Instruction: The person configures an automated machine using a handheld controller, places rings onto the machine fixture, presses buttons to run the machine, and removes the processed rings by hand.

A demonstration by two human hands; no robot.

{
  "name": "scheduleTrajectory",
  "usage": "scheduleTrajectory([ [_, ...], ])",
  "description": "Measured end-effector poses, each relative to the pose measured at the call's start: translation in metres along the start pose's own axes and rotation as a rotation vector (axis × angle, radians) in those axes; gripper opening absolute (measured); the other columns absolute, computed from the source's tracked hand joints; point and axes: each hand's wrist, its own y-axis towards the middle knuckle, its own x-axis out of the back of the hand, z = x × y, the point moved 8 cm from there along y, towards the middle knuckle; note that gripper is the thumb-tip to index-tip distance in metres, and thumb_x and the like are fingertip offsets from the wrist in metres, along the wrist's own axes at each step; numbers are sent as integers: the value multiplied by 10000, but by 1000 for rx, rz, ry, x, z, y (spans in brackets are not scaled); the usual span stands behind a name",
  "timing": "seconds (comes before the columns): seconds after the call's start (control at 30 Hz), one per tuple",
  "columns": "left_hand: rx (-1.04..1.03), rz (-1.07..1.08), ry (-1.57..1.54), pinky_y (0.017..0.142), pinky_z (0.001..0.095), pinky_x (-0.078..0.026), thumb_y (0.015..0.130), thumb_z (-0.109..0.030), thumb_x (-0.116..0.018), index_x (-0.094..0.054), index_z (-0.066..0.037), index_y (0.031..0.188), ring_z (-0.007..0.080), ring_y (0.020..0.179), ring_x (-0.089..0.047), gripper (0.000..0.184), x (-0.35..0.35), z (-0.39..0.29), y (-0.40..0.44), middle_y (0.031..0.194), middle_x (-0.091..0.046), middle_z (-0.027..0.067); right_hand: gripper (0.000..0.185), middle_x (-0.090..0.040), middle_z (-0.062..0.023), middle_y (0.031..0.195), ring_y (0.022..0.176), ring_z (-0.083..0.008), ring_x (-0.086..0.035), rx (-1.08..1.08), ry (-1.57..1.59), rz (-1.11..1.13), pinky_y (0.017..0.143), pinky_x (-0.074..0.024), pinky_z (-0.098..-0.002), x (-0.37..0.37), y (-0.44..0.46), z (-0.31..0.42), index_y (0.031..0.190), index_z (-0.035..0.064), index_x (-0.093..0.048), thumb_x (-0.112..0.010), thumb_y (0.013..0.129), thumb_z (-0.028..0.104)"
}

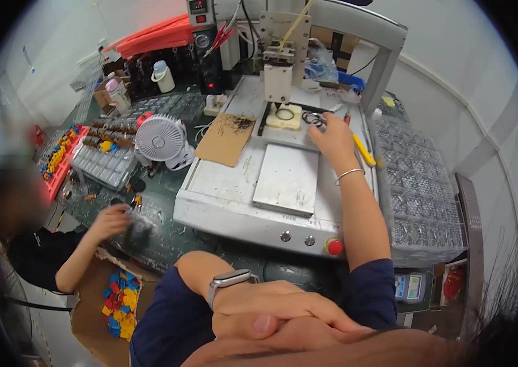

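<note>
My right hand [334, 139], with a bangle at the wrist, reaches over the machine bed. Its thumb and fingers pinch at a small group of black rings [313, 118]; how many are held I cannot tell. Just left of it, one black ring [284, 114] lies on a cream block fixture [293, 123] under the machine head [278, 82]. My left hand [289, 304], wearing a watch [232, 282], is close to the camera and away from the machine. Its fingers look curled, the thumb tucked beneath; whatever they may hold is hidden.
A metal plate [286, 177] lies before the fixture, with a yellow-handled tool [363, 150] to the right. Cardboard [226, 142] with black bits and a white fan [161, 139] are left. Clear trays [421, 189] stack at right. A co-worker's hand [112, 221] is at far left.
</note>
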Motion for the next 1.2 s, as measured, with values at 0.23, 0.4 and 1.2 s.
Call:
scheduleTrajectory([
  [0.23,71,26,-13,1101,505,-257,941,-619,-223,-263,153,1388,478,1358,-277,894,6,9,7,1432,-261,384,401,-664,-223,922,867,-359,-644,-55,39,-14,766,-509,-428,6,4,-2,982,-12,-638,-656,766,325],
  [0.4,-62,-120,-147,1091,457,-279,965,-549,-254,-258,140,1397,410,1340,-329,813,14,-37,20,1424,-308,340,490,-656,-206,1048,974,-357,-626,-66,27,48,841,-494,-415,-5,9,-10,1080,-15,-629,-669,778,369],
  [1.2,-140,-15,-139,1113,507,-218,961,-567,-243,-268,124,1404,474,1374,-243,821,12,-4,15,1449,-221,383,535,-650,-253,1048,950,-354,-646,-130,129,-4,847,-501,-393,5,12,-19,1157,-56,-571,-689,795,319],
])
